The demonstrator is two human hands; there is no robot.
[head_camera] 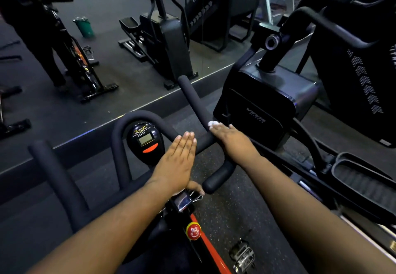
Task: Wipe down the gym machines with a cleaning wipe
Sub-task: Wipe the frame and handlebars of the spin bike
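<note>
I stand over a spin bike with black foam handlebars (pixel 191 96). My right hand (pixel 232 143) lies along the right bar with its fingers stretched out, pressing a white cleaning wipe (pixel 212 123) onto the foam; only a small bit of wipe shows past the fingertips. My left hand (pixel 176 162) is flat, fingers straight and together, resting on the middle bend of the bar just right of the console (pixel 145 142), thumb out to the side. The console has a small screen and an orange button.
A red knob (pixel 193 231) sits on the bike's orange frame below my arms, with a pedal (pixel 243 254) at the lower right. A black elliptical machine (pixel 267 100) stands close on the right. A wall mirror ahead reflects more machines, a person and a green bin (pixel 84 27).
</note>
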